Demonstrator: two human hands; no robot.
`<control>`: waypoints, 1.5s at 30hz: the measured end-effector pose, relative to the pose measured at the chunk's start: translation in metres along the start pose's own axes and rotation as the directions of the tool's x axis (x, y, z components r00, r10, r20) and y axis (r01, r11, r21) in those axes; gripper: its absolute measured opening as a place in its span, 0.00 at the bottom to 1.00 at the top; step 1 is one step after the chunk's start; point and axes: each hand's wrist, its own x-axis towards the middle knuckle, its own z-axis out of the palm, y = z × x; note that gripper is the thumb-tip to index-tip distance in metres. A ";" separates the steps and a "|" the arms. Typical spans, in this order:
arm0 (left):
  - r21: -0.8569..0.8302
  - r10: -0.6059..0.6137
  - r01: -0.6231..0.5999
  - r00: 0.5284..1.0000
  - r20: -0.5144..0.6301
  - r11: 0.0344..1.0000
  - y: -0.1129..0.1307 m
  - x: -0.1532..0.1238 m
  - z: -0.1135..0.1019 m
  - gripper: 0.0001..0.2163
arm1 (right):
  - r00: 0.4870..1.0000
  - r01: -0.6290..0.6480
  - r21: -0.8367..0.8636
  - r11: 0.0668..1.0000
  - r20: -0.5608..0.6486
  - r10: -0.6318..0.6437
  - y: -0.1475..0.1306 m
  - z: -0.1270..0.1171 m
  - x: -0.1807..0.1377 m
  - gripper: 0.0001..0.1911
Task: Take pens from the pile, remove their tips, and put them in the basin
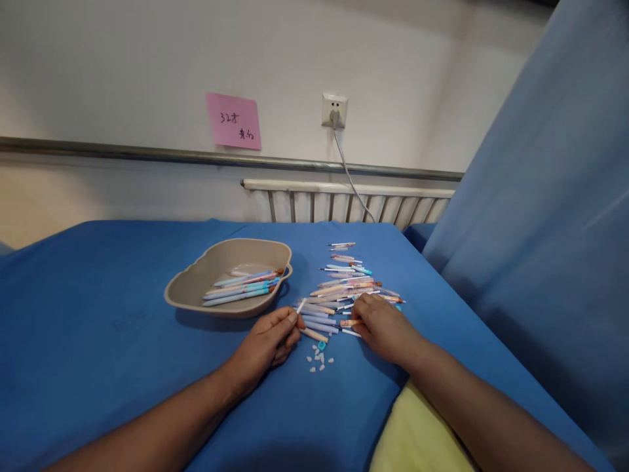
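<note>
A heap of pen parts [344,292], barrels and thin refills in pale blue, orange and white, lies on the blue cloth. My left hand [269,342] is closed in a pinch on a thin white refill [301,305] at the heap's left edge. My right hand [382,326] rests curled on the heap's near right side, its fingertips on an orange pen piece [348,322]. Several tiny white caps [319,360] and a small blue piece [321,345] lie between my hands. A beige tray [196,288] to the left holds several assembled pens [246,287].
The blue-covered table [98,314] ends at a wall with a radiator [344,203], a socket with a cable [335,111] and a pink note [232,121]. A blue curtain [540,229] hangs close on the right. Something yellow [417,439] lies near my right forearm.
</note>
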 end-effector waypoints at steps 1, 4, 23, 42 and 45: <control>0.002 0.000 0.000 1.000 -0.005 1.000 0.000 0.000 0.000 0.12 | 1.000 0.003 -0.002 1.000 0.003 -0.003 0.000 0.000 0.000 0.03; -0.010 0.003 -0.003 1.000 -0.018 1.000 -0.001 0.000 0.000 0.12 | 1.000 0.016 0.004 1.000 0.025 -0.016 -0.001 0.001 0.001 0.03; 0.210 0.090 -0.085 0.996 -0.013 0.974 -0.001 -0.005 0.000 0.13 | 0.981 0.023 0.727 0.687 -0.150 0.125 -0.002 0.008 -0.001 0.10; 0.672 0.176 -0.349 0.933 0.314 0.654 0.007 -0.026 0.020 0.14 | 0.991 0.058 0.746 0.664 -0.122 0.050 -0.025 -0.003 -0.009 0.09; 0.682 0.172 -0.333 0.940 0.295 0.651 0.007 -0.026 0.019 0.15 | 0.988 0.051 0.754 0.655 -0.133 0.076 -0.024 -0.004 -0.010 0.09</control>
